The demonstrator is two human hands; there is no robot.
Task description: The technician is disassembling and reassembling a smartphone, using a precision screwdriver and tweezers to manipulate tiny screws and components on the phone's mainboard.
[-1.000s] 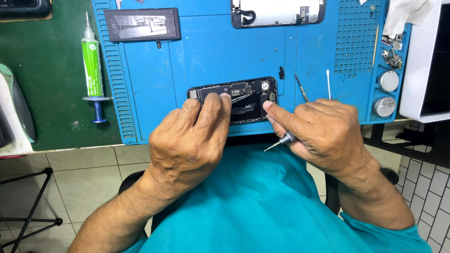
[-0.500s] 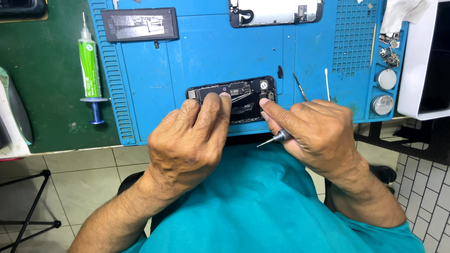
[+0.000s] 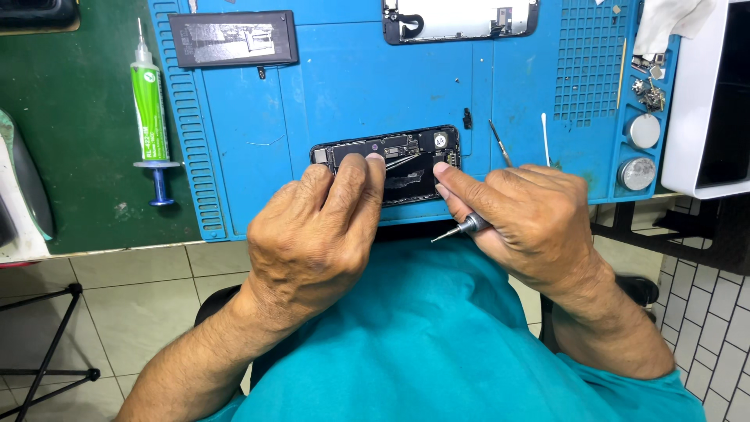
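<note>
An opened phone body [image 3: 391,164], a dark rounded rectangle with small boards, a flat black cell and thin metal parts showing inside, lies at the near edge of a blue rubbery work mat [image 3: 328,86] with ribbed grooves down its left side and a grid of small pits at its far right. The left hand [image 3: 316,234] rests on the phone's near left part, its fingers close together and pressed flat on the frame, the fingertips [image 3: 373,162] touching the innards. The right hand [image 3: 531,219] sits at the phone's right end, forefinger tip on the corner, the other fingers curled and clamped on a slim grey metal screwdriver [image 3: 462,227] whose tip points near and left, away from the phone. Far left on the mat lies a flat black battery [image 3: 233,38]; far centre, a pale screen panel [image 3: 461,17]. Right of the phone lie a thin probe [image 3: 500,143] and a white stick [image 3: 545,137]. Two round tins [image 3: 642,131] sit in the mat's right-hand wells, with small loose metal parts above them. A green syringe [image 3: 150,109] with a blue plunger lies on the dark green bench top [image 3: 70,141] left of the mat. Below, pale floor tiles [image 3: 133,305] show.
</note>
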